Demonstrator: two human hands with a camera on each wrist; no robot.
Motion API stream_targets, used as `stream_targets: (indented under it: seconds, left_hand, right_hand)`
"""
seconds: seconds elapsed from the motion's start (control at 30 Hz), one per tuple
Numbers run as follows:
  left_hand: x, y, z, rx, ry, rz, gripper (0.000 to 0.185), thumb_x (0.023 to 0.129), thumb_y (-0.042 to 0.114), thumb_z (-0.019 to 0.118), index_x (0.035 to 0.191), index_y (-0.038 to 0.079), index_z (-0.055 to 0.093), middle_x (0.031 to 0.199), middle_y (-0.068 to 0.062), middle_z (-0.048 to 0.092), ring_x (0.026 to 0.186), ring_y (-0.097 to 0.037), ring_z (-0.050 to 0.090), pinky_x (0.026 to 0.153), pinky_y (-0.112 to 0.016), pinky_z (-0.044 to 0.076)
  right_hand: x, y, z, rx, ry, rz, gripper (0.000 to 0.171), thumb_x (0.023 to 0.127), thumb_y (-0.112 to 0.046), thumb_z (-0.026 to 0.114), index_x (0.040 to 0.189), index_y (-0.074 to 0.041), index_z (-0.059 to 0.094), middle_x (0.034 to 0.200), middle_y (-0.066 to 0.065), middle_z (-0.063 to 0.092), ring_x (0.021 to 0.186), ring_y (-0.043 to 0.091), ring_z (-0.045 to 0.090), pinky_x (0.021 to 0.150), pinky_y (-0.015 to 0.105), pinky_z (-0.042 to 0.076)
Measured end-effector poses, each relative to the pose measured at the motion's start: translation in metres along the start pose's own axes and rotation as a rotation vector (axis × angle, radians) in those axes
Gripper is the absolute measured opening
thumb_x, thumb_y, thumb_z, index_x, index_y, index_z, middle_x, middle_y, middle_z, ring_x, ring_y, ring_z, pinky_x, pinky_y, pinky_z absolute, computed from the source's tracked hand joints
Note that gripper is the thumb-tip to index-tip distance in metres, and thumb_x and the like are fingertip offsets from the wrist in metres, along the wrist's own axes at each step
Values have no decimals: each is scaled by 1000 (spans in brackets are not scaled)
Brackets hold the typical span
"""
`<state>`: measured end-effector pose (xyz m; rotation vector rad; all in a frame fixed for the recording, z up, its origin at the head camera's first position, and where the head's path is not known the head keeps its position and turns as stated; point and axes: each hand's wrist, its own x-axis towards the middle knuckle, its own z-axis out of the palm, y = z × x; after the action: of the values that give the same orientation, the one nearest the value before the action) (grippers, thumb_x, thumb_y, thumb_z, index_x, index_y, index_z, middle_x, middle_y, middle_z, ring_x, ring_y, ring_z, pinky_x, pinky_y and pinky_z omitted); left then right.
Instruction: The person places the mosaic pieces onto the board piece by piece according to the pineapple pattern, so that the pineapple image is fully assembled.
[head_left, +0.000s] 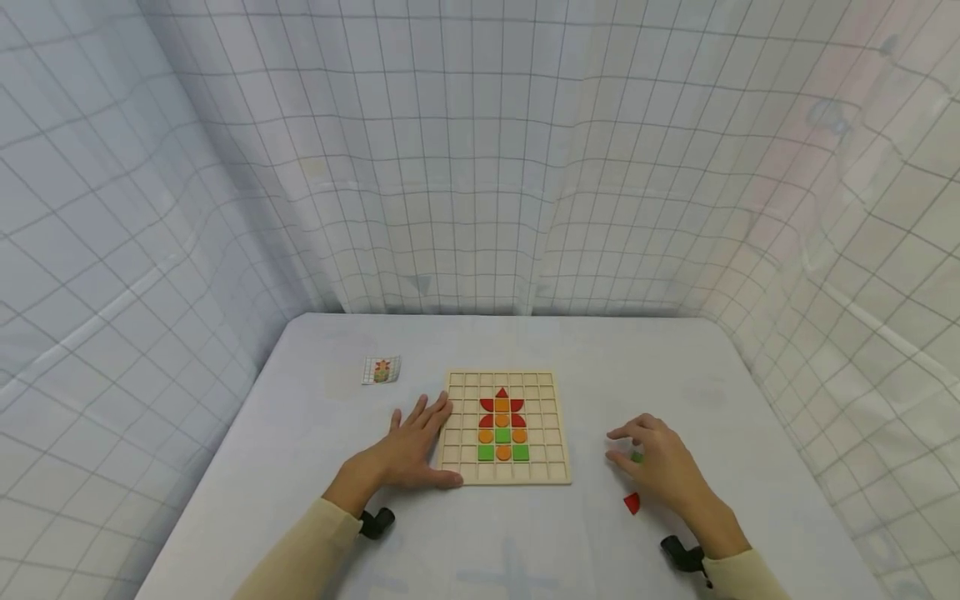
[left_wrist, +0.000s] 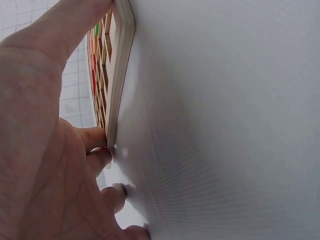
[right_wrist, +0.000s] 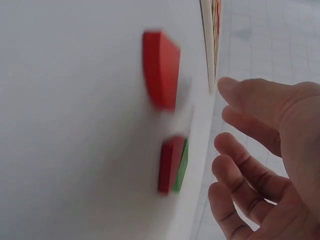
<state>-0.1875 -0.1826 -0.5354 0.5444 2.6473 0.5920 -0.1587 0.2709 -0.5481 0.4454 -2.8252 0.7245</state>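
Observation:
A wooden grid board (head_left: 558, 450) lies on the table, with red, orange and green pieces set in its middle columns. Against its left side rests my left hand (head_left: 412, 446), fingers spread and straight, thumb at the near corner. In the left wrist view, the fingertips touch the board's edge (left_wrist: 120, 65) and the table. My right hand (head_left: 663, 462) hovers right of the board with loosely bent fingers and nothing in them. Close by are a red quarter-round piece (head_left: 632, 502) and a partly covered green piece (head_left: 637, 457). The right wrist view also shows a second red piece (right_wrist: 170, 165).
A small pattern card (head_left: 382, 370) with a coloured design on a grid lies at the board's upper left. White gridded curtains (head_left: 450, 167) enclose the white table (head_left: 637, 358) at the back and on both sides.

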Motion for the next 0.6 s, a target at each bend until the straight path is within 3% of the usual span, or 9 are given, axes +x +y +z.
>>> stream_targets:
  seconds: [0.27,0.6]
  left_hand:
    - [0,0,1,6,5,-5,135,91,70,91,187,8,20,199,-11,11,185,-48,6,141,-87,5]
    - [0,0,0,6,6,-1,135,91,70,91,187,7,20,199,-11,12,185,-48,7,140,-87,5]
  right_hand:
    - [-17,26,-19,-19,-68,98,41,87,-28,106,121,-13,90,111,3,76,94,13,66,73,27,54]
    - [-26,45,-24,36,-61,79,39,86,-33,106,116,-15,89,98,-7,70,85,3,56,72,24,51]
